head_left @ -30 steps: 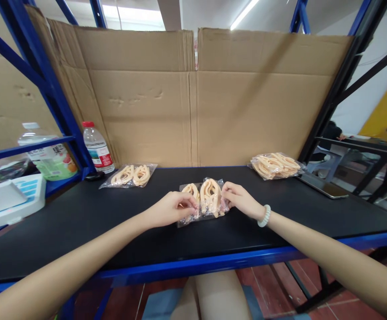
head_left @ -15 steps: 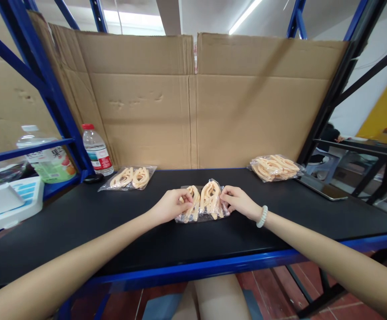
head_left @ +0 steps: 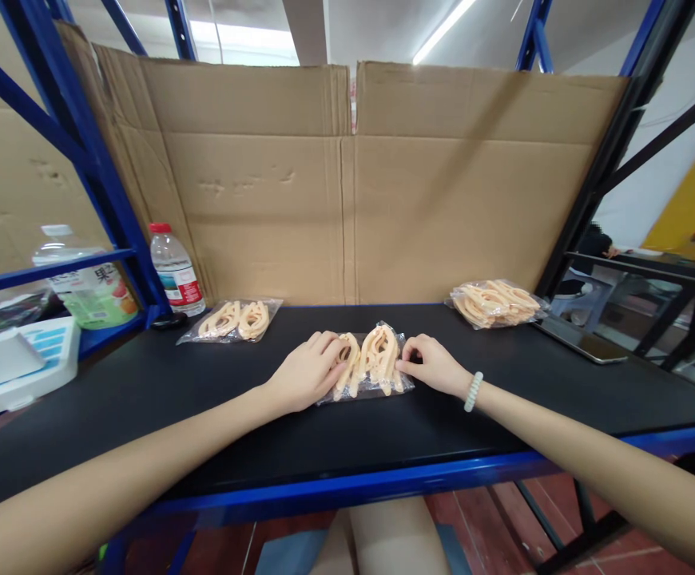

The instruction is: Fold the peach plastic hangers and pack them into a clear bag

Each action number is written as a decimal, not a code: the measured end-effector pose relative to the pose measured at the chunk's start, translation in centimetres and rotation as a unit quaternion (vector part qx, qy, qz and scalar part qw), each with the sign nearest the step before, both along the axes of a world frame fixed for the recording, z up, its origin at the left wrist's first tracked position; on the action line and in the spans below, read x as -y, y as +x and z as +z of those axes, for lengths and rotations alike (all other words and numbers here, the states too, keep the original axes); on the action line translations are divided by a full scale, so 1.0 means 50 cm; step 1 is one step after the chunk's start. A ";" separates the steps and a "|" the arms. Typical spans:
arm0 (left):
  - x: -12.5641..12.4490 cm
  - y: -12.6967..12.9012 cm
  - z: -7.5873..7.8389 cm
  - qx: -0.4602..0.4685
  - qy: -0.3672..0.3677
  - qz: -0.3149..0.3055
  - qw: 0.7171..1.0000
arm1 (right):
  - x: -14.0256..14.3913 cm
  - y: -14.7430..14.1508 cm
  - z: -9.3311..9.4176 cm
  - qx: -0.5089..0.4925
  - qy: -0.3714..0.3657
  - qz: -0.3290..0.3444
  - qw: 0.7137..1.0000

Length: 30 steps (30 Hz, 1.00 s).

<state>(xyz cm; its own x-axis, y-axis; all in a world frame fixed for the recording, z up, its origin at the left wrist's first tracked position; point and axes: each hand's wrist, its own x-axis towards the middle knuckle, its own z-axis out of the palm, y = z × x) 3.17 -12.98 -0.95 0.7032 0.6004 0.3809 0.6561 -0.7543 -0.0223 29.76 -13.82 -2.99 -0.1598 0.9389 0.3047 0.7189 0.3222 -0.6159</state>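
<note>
A clear plastic bag [head_left: 378,359] lies on the black tabletop in front of me, with peach-coloured looped pieces in two bunches inside. My left hand [head_left: 304,372] grips the bag's left side, its fingers bent over the film and the left bunch; the thumb is low on the near side. At the opposite edge, my right hand [head_left: 436,367] pinches the film between thumb and forefinger, the other fingers curled. A pale beaded bracelet [head_left: 473,391] circles my right wrist.
A similar flat bag [head_left: 231,321] lies back left, a fuller one [head_left: 497,303] back right beside a phone-like dark slab [head_left: 584,342]. A red-capped bottle [head_left: 175,270] stands at the left post. Cardboard [head_left: 264,200] walls the back. A white device [head_left: 21,367] sits far left.
My left hand has shifted its fingers further over the bag's left side, covering more of it. The right hand has moved slightly, still at the right edge. The bag stays in place.
</note>
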 end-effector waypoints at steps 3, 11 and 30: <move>-0.019 -0.014 -0.004 -0.006 -0.042 -0.033 0.999 | -0.010 0.012 -0.008 0.032 -0.012 0.000 0.999; -0.032 -0.044 -0.009 0.016 -0.119 -0.046 0.992 | -0.064 0.013 0.007 0.097 -0.076 0.022 0.992; 0.235 -0.059 0.091 -0.063 -0.191 0.118 0.972 | -0.261 -0.251 0.100 0.363 0.115 0.290 0.878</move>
<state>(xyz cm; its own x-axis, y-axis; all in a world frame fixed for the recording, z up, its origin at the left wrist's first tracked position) 0.21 -24.72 3.58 0.5546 0.8319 0.0168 0.8227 -0.5513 0.1384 17.20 -0.78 2.03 -0.8215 0.5622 0.0948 0.5687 0.8198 0.0665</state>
